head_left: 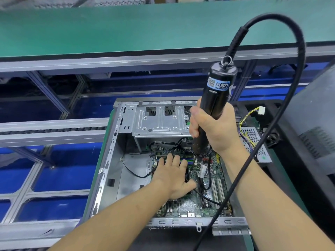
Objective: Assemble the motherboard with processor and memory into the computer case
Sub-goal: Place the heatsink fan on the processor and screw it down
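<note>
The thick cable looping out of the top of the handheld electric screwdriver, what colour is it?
Black, seen in the head view: the cable arcs up from the black screwdriver.

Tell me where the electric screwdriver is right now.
The electric screwdriver stands upright in the right hand, its tip down on the motherboard beside the left hand.

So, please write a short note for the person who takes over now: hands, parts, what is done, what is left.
Right hand grips the electric screwdriver upright, bit down on the motherboard.
Left hand rests flat on the board, fingers straight, steadying it.
Motherboard lies inside the open computer case; memory sticks appear seated beyond the left fingers.
Done: board placed in the case.
Left: drive the screw under the bit; other screws cannot be judged. A loose white connector hangs at the case's right.
</note>
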`<state>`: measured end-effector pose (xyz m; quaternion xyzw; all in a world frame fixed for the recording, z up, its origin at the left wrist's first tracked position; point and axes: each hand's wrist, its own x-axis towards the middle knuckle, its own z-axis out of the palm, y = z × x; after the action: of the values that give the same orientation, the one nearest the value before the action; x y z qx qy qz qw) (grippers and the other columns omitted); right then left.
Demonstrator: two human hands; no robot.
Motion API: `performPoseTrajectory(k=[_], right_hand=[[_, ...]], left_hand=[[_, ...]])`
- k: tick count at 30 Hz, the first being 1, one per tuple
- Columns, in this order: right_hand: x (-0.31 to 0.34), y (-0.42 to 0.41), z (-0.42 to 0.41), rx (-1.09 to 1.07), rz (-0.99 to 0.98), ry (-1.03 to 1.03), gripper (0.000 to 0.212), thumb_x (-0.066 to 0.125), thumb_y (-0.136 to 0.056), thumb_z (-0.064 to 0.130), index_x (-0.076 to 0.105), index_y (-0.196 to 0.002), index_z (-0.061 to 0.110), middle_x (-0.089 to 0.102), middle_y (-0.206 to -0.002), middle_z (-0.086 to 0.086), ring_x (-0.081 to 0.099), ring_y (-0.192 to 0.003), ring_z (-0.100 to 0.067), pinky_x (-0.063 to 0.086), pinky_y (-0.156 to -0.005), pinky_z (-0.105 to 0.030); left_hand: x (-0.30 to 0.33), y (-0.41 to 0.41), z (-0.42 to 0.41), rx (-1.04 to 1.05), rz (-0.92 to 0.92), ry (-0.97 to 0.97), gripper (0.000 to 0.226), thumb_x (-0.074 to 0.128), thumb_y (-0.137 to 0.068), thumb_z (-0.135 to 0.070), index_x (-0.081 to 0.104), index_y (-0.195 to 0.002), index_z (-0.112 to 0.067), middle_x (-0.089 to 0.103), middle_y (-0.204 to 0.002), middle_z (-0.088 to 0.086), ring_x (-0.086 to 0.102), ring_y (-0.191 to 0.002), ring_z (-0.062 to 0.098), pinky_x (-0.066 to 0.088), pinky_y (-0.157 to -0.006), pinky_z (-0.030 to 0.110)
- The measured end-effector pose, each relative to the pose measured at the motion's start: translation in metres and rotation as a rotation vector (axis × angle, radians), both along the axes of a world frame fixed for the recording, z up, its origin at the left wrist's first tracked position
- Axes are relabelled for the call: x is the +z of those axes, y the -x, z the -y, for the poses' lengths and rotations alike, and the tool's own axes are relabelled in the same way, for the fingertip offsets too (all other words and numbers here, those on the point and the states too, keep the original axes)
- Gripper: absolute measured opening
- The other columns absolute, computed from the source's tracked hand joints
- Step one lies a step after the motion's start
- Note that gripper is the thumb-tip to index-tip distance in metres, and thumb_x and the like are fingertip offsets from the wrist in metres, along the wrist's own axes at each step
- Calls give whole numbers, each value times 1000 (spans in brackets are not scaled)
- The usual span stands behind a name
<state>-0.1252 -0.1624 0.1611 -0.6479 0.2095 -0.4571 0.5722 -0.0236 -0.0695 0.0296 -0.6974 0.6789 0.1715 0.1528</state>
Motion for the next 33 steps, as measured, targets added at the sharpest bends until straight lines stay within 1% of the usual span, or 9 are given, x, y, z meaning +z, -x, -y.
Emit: performPoseTrajectory(k=[7,15,18,21,25,27,29,31,33], right_hand=[[9,0,-6,-14,25,-6,29,76,-78,36,53,-71,19,53,-52,-5,49,-42,-26,45,-53,-35],[32,17,-30,-83,148,-27,47,83,-71,59,54,-71,23,51,-52,-5,47,-39,-25,42,-46,-34],[29,18,-38,-129,83,3,50,81,-77,48,49,-76,10,52,-53,-6,48,-40,-27,43,-48,-37],[19,19,-41,-184,71,-4,56,77,-79,41,45,-81,-5,50,-57,-8,48,-41,-27,43,-47,-35],[10,25,-43,-233,89,-69,48,80,-77,44,47,-76,9,49,-56,-8,46,-41,-28,41,-47,-38],[9,29,-43,-245,107,-87,46,82,-76,47,49,-75,15,50,-55,-8,45,-40,-28,42,-47,-38],[10,32,-43,-257,105,-95,49,84,-72,55,51,-74,19,50,-56,-8,46,-40,-28,43,-47,-38],[11,33,-44,-271,111,-103,48,84,-69,59,52,-72,23,50,-57,-8,46,-40,-28,44,-47,-38],[12,34,-43,-297,114,-79,43,83,-73,56,52,-70,26,50,-54,-6,46,-39,-28,43,-47,-36]], left_hand=[[0,-4,0,18,-50,7,84,21,-90,-68,14,-155,-15,17,-159,10,6,-147,36,13,-117,55],[10,-10,-16,-49,-104,142,79,33,-86,-65,23,-149,-19,37,-143,9,28,-133,31,28,-109,51],[15,-18,-26,-226,-56,342,56,39,-93,-60,39,-137,-27,43,-131,6,33,-125,29,35,-103,45],[18,-26,-29,-377,-110,357,38,45,-99,-50,53,-127,-25,48,-126,1,36,-124,22,36,-100,39],[22,-18,-30,-345,-307,390,17,47,-102,-31,63,-105,-25,56,-106,-6,44,-110,17,36,-97,38],[23,-13,-30,-348,-353,375,10,50,-100,-28,55,-92,-25,53,-95,-8,46,-98,15,38,-98,40],[19,-13,-28,-348,-306,374,11,54,-97,-35,53,-104,-26,52,-105,-7,47,-103,15,36,-102,39],[16,-19,-28,-320,-224,346,34,51,-97,-46,51,-125,-27,51,-121,-6,45,-115,16,33,-106,37],[15,-21,-26,-301,-200,375,37,48,-98,-50,52,-127,-28,51,-121,-5,45,-113,18,33,-102,37]])
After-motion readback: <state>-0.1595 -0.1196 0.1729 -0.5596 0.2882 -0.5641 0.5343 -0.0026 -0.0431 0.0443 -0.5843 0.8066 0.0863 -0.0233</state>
